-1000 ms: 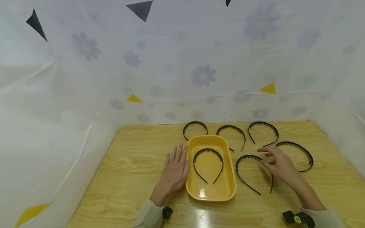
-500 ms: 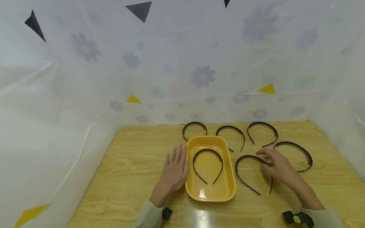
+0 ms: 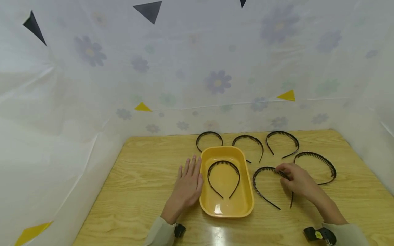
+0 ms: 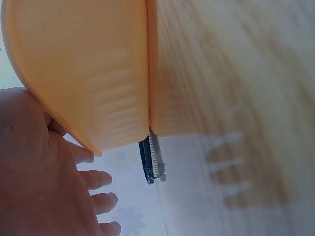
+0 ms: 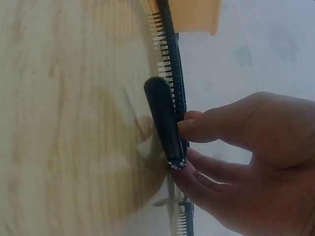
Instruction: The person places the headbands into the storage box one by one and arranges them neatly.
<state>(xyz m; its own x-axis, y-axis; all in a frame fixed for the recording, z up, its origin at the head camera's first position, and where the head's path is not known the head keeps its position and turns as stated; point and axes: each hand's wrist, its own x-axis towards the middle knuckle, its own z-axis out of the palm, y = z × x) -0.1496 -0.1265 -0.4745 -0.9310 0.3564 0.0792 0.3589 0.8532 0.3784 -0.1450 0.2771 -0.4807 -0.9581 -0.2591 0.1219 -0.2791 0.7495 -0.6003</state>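
The right grip [image 3: 297, 179] has its thumb and fingers pinching a black headband [image 3: 255, 184] by the upper right part of its curve. Most of the headband is to the left of this grip, and one thin leg points down from beside it, toward the person. I can't tell if it is up off the table [image 3: 147, 171] at all. It looks like hard plastic, so it should be very light and stiff, with a little bend. It may be a bit slippery, and it could snap if pulled too wide. The thick top of the curve seems the best place to hold, since the legs are thin and could swing. It is shiny and smooth on the outside, with a row of tiny teeth along the inside and some sparkly dots. Left of the right grip is a yellow tray [image 3: 237, 203] with another headband [image 3: 224, 162] lying in it. The left grip [image 3: 188, 184] holds nothing; its fingers are straight and rest against the tray's left side. One more headband [image 3: 332, 167] is just right of the right grip.
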